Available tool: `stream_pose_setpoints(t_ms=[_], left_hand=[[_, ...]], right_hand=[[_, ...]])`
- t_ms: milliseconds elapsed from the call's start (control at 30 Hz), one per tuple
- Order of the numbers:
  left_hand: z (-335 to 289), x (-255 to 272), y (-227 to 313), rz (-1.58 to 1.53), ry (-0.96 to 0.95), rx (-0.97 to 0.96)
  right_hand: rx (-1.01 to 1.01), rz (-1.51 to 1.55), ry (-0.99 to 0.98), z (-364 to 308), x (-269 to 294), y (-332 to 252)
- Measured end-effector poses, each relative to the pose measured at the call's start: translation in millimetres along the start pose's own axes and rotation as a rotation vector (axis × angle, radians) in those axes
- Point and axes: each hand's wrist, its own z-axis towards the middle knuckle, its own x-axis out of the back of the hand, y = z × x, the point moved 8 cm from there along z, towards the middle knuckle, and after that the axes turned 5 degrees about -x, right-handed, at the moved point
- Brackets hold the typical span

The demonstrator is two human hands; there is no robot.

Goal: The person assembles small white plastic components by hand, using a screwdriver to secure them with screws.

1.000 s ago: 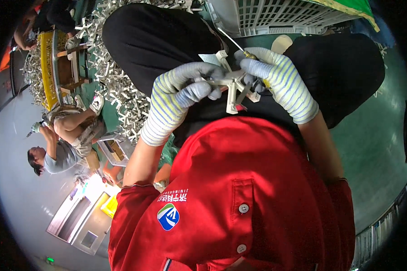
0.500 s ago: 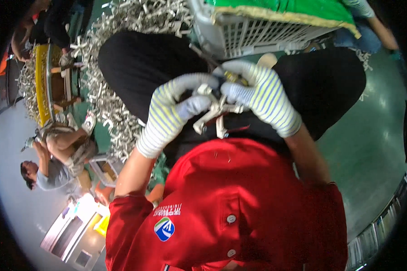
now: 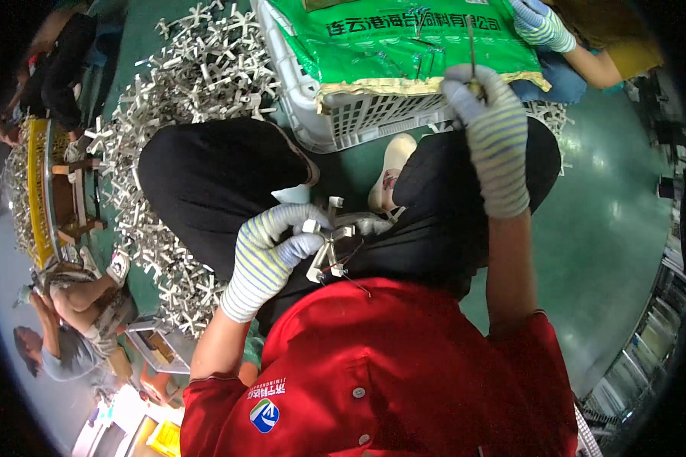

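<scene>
Over lap | left hand (image 3: pixel 270 255) clenched on white cross-shaped part (image 3: pixel 329 247) | right hand (image 3: pixel 492 129) now lifted off it, pinching thin tool (image 3: pixel 471 46) at green-lined crate (image 3: pixel 320 114) | part one-handed

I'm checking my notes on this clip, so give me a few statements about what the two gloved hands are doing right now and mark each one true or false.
1. The left hand holds a white cross-shaped plastic piece over the lap. True.
2. The right hand rests on the same piece. False: it is raised to the green sack on the white crate, pinching a thin needle-like tool.
3. Both hands wear striped gloves. True.
4. The pile of white pieces lies on the person's right. False: it lies on the left.
5. The person wears a blue shirt. False: the shirt is red.
</scene>
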Motion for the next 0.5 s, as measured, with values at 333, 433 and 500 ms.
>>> stream_pose_setpoints(t_ms=[333,433,500], left_hand=[[11,-6,8,0.1,-0.033,-0.126],[11,1,5,0.042,-0.006,-0.071],[8,7,2,0.008,0.029,-0.061]], right_hand=[[0.341,-0.668,-0.095,57,-59,-29],[0.444,-1.018,-0.126,69,-90,-28],[0.435,-1.183,-0.182,74,-107,-18]])
